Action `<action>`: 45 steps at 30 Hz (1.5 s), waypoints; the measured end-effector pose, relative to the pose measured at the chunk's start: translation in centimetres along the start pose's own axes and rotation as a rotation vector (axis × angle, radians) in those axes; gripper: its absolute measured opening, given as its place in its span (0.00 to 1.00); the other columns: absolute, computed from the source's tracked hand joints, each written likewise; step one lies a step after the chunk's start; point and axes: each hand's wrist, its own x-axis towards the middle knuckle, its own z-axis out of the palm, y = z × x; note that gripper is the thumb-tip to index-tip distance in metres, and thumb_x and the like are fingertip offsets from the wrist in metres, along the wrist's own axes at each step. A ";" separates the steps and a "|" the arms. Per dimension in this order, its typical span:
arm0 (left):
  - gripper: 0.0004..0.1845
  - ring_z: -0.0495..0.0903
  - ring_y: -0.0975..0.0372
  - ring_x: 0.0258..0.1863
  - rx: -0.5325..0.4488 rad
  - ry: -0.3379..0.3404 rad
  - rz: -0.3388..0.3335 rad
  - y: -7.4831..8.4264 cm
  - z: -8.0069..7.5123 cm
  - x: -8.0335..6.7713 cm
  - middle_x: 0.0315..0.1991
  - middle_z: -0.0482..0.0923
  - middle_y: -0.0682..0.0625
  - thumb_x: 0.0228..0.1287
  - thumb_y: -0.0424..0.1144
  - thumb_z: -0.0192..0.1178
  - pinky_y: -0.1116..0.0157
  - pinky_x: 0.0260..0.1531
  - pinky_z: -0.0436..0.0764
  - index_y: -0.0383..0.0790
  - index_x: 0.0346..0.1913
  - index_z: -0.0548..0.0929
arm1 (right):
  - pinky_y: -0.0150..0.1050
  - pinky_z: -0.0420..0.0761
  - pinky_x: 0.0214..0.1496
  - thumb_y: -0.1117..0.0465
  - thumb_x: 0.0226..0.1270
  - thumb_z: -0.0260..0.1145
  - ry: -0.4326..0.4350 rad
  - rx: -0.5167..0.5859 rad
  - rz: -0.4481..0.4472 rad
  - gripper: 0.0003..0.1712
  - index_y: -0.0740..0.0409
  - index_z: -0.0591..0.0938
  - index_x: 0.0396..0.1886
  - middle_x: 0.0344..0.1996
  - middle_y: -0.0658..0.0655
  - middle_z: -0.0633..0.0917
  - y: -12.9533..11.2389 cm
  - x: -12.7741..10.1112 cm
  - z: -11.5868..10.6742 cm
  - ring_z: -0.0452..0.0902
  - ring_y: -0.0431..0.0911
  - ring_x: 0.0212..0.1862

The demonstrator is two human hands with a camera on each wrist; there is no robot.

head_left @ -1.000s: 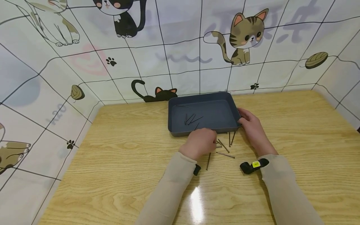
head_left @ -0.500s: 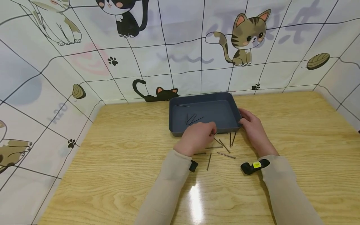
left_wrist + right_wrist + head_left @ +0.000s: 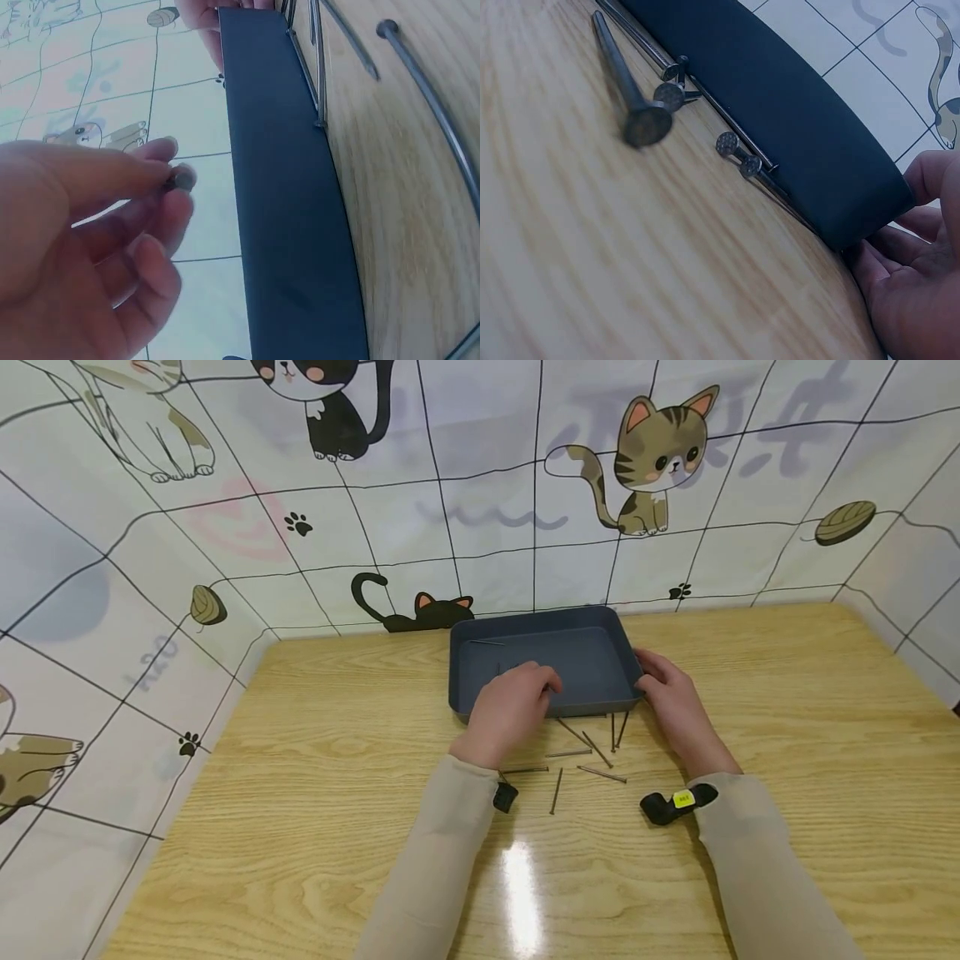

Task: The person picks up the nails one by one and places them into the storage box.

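A shallow dark grey tray (image 3: 585,664) stands at the back of the table, with several nails (image 3: 487,642) inside. My left hand (image 3: 510,706) is over its front wall and hides part of the inside. Between thumb and fingertips it pinches a nail (image 3: 182,181), whose round head shows in the left wrist view. My right hand (image 3: 675,706) grips the tray's right front corner, fingers and thumb at the wall. Several loose nails (image 3: 602,774) lie scattered on the wood in front of the tray, some close along its wall.
The wooden table (image 3: 315,827) reaches back to a wall sheet (image 3: 480,510) printed with cats and grid lines, right behind the tray. Small black devices (image 3: 660,808) are strapped at both wrists.
My left hand has risen from the loose nails and moved back and left over the tray's front wall, carrying a nail. My right hand stays at the tray's corner.
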 end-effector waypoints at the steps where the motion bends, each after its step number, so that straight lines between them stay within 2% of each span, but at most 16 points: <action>1: 0.10 0.72 0.68 0.29 -0.002 0.012 -0.007 -0.1 -0.1 0.0 0.36 0.74 0.57 0.64 0.35 0.51 0.73 0.26 0.71 0.49 0.42 0.81 | 0.45 0.61 0.59 0.65 0.66 0.45 0.001 -0.002 0.001 0.29 0.54 0.57 0.68 0.65 0.56 0.60 0.0 0.0 0.0 0.58 0.47 0.63; 6: 0.10 0.73 0.67 0.32 -0.006 0.073 -0.039 -0.6 0.0 0.2 0.37 0.74 0.57 0.64 0.36 0.52 0.72 0.28 0.72 0.48 0.41 0.83 | 0.46 0.62 0.59 0.65 0.66 0.45 0.007 -0.012 0.001 0.29 0.54 0.57 0.68 0.65 0.57 0.60 0.1 0.0 -0.1 0.58 0.48 0.63; 10: 0.11 0.74 0.65 0.39 0.003 0.084 -0.073 -1.1 0.3 0.4 0.43 0.75 0.55 0.63 0.41 0.54 0.70 0.33 0.74 0.47 0.46 0.81 | 0.45 0.62 0.59 0.65 0.66 0.45 0.005 -0.001 0.002 0.29 0.55 0.57 0.68 0.65 0.56 0.60 0.2 0.1 0.0 0.58 0.47 0.63; 15: 0.17 0.72 0.60 0.49 -0.005 0.021 -0.145 -1.7 0.6 0.6 0.52 0.72 0.53 0.63 0.45 0.54 0.65 0.43 0.74 0.46 0.53 0.77 | 0.45 0.61 0.59 0.64 0.66 0.45 0.003 0.001 0.004 0.29 0.54 0.57 0.68 0.65 0.56 0.60 0.3 0.2 -0.1 0.58 0.47 0.63; 20: 0.22 0.67 0.56 0.56 -0.011 -0.068 -0.201 -2.0 0.7 0.7 0.60 0.66 0.50 0.64 0.48 0.52 0.61 0.52 0.69 0.44 0.58 0.72 | 0.45 0.62 0.59 0.65 0.65 0.45 0.003 0.003 0.001 0.30 0.54 0.57 0.68 0.65 0.56 0.60 0.3 0.1 0.0 0.58 0.48 0.63; 30: 0.28 0.61 0.52 0.61 -0.016 -0.195 -0.237 -2.4 1.5 0.6 0.64 0.59 0.49 0.65 0.53 0.48 0.54 0.56 0.63 0.47 0.65 0.62 | 0.45 0.62 0.59 0.65 0.66 0.46 0.009 -0.003 0.001 0.29 0.54 0.57 0.68 0.65 0.55 0.61 0.3 -0.1 0.1 0.58 0.47 0.63; 40: 0.31 0.56 0.54 0.63 -0.053 -0.229 -0.268 -2.6 2.1 0.4 0.65 0.57 0.50 0.66 0.56 0.42 0.52 0.58 0.58 0.47 0.68 0.56 | 0.45 0.62 0.59 0.65 0.65 0.45 0.016 -0.004 -0.002 0.29 0.54 0.58 0.68 0.65 0.56 0.61 0.2 -0.2 0.2 0.58 0.47 0.63; 45: 0.32 0.57 0.54 0.63 -0.036 -0.248 -0.282 -2.8 2.4 0.3 0.65 0.58 0.51 0.66 0.59 0.38 0.51 0.57 0.59 0.46 0.68 0.55 | 0.45 0.62 0.59 0.65 0.65 0.45 0.012 0.001 -0.004 0.29 0.54 0.58 0.68 0.65 0.56 0.60 0.4 -0.2 0.2 0.58 0.47 0.63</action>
